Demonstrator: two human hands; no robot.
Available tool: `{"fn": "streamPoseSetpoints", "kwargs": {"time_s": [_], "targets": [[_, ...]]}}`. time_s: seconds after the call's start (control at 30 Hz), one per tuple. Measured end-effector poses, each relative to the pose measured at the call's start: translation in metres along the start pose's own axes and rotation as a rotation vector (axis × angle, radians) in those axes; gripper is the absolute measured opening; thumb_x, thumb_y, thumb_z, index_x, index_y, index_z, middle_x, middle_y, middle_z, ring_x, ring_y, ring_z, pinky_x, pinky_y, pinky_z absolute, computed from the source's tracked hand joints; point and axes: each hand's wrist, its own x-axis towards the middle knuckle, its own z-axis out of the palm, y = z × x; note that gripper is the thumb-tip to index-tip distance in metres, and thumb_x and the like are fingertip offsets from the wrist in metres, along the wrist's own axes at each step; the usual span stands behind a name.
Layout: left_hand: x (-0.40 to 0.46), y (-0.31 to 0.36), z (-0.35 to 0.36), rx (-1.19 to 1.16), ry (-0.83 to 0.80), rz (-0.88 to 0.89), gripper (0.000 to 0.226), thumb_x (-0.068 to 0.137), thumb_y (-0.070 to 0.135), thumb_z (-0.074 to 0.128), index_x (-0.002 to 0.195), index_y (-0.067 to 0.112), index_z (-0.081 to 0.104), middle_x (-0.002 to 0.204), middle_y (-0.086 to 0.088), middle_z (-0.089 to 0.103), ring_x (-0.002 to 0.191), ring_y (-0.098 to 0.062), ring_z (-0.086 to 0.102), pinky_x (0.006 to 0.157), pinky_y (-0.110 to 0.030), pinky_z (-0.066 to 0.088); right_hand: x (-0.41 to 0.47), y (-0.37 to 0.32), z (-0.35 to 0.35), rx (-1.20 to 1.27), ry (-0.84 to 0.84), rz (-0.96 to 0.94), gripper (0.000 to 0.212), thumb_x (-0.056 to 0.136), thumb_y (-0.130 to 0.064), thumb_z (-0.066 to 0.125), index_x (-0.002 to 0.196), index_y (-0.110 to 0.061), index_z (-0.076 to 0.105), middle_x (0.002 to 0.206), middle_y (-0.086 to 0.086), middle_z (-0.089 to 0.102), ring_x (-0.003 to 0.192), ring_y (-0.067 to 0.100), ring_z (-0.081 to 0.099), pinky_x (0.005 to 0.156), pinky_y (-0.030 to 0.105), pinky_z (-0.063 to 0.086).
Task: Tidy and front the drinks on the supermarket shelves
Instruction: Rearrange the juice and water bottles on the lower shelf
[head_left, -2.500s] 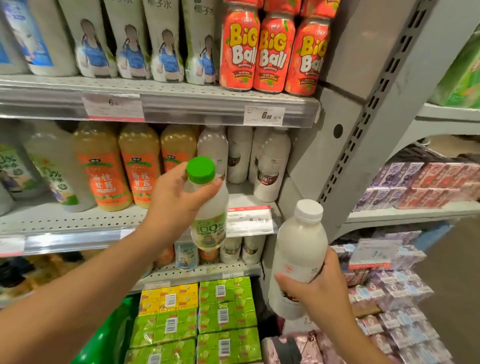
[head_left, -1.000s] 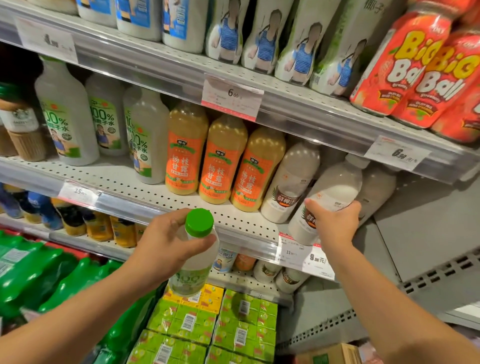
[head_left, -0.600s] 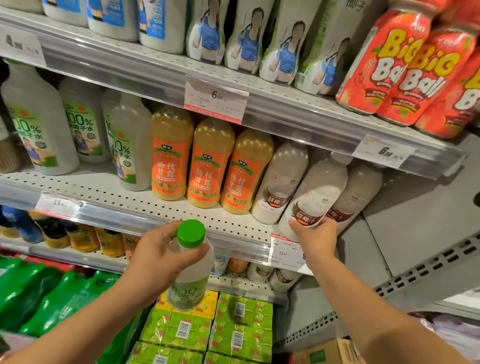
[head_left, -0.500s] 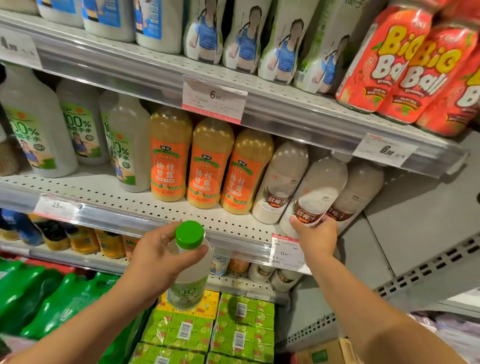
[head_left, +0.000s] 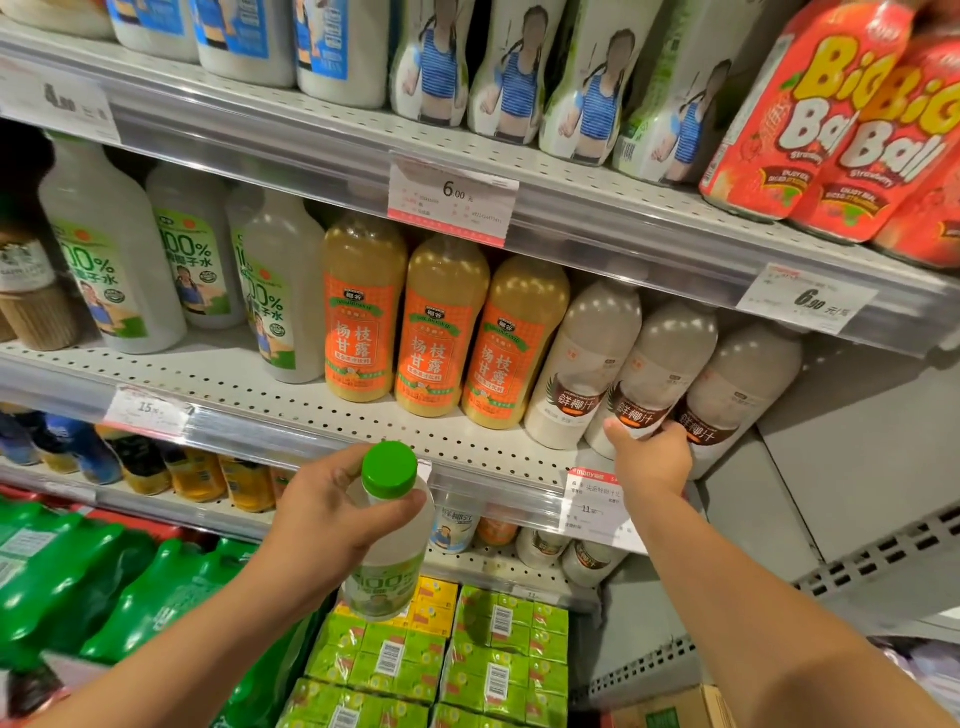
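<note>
My left hand (head_left: 332, 514) gripped the neck of a green-capped coconut water bottle (head_left: 387, 540) at lower centre of the frame, in front of the middle shelf's front rail (head_left: 291, 431), while my right hand (head_left: 652, 460) curled round the base of the middle white coconut milk bottle (head_left: 652, 379), which touched its white neighbours at right of centre. Bare perforated shelf (head_left: 218, 374) lay open before the three orange-labelled bottles (head_left: 441, 332); every cap on that shelf hid behind the upper shelf's rail and its 6.00 price tag (head_left: 451, 203). Red Big Ball bottles (head_left: 841, 124) were cut off at upper right, and the shelves below blurred.
</note>
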Motion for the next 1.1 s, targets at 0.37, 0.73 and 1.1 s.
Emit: {"fn": "streamPoseSetpoints", "kwargs": {"time_s": [0.37,0.73,1.1], "targets": [[-0.014,0.020,0.013,0.047,0.046,-0.029,0.032,0.060,0.032,0.085,0.090,0.028,0.075,0.094,0.002,0.074,0.093,-0.022,0.068,0.085,-0.045,0.054,-0.108,-0.011,-0.046,0.114,-0.157,-0.492,0.059,0.085,-0.006,0.062,0.139,-0.017,0.039,0.141,-0.003,0.043,0.127,0.004,0.037,0.104,0.007,0.023],[-0.061,0.036,0.017,0.060,0.051,0.055,0.031,0.063,0.038,0.082,0.088,0.020,0.074,0.088,-0.003,0.074,0.083,-0.014,0.067,0.077,-0.036,0.054,-0.272,0.007,-0.045,0.281,-0.796,-0.525,0.091,0.068,-0.059,0.077,0.130,-0.066,0.011,0.135,-0.031,0.037,0.121,-0.011,0.042,0.088,0.007,0.041],[-0.068,0.044,-0.094,-0.077,0.032,0.038,0.023,0.065,0.031,0.082,0.084,0.020,0.075,0.084,-0.010,0.073,0.077,-0.019,0.066,0.073,-0.038,0.053,-0.385,-0.045,0.008,0.080,-0.590,-0.491,0.108,0.068,-0.052,0.079,0.150,-0.034,0.011,0.139,-0.007,0.041,0.127,0.012,0.044,0.097,0.036,0.047]]}}
